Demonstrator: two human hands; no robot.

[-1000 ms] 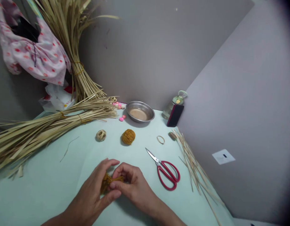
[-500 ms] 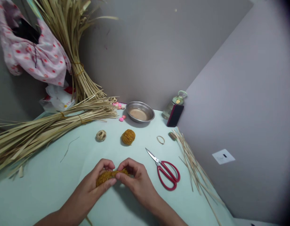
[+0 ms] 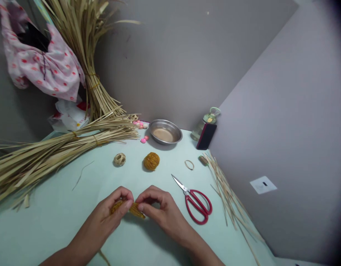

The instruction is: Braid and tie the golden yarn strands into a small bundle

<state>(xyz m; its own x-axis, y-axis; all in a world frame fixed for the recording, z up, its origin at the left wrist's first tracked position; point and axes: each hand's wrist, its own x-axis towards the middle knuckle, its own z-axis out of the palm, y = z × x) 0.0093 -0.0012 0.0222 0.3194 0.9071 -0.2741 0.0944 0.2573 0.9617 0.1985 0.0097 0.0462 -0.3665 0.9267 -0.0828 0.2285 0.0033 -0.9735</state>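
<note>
A small bundle of golden-brown yarn [image 3: 136,211] is between my hands above the table. My left hand [image 3: 111,212] is closed round its left part, thumb and forefinger pinching near the middle. My right hand [image 3: 162,208] pinches thumb to fingertips at the bundle's upper side; the fingers hide whether they grip a single strand. The bundle's right end slants down below the right thumb. A loose yarn tail [image 3: 104,257] shows under my left wrist. Beyond my hands sit a ball of the same yarn [image 3: 151,161] and a small woven ball [image 3: 119,159]. Red-handled scissors [image 3: 198,207] lie open at the right.
Tied bundles of dry straw strips [image 3: 62,147] fill the left side. A metal bowl [image 3: 165,132] with liquid, pink pieces [image 3: 144,139], a bottle [image 3: 198,130] and a leaning phone [image 3: 206,136] stand at the back. Thin strips [image 3: 228,195] and a small ring [image 3: 189,164] lie at the right.
My left fingers have closed in to pinch the yarn's middle. The bundle's right end has come out of my right fingers and tilted downward; my hands are slightly farther apart.
</note>
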